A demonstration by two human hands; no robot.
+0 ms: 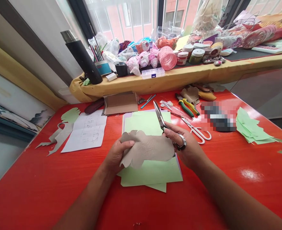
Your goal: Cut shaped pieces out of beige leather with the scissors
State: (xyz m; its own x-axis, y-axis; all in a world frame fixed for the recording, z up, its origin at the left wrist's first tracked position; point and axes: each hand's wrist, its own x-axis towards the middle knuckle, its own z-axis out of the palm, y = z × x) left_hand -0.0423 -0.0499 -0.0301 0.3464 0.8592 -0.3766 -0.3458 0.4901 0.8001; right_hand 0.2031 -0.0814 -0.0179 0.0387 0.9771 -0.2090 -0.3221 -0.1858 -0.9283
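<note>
My left hand is closed, pinching the left edge of a beige cut-out sheet held just above a stack of light green paper. My right hand is closed through the handles of metal scissors, whose blades point up and away, close together. My right fingers also touch the right end of the beige sheet. Both hands are over the middle of the red table.
White-handled scissors and green-handled pliers lie beyond my right hand. A white drawing sheet and beige cut-outs lie left, green scraps right. A brown card and a cluttered yellow sill stand behind.
</note>
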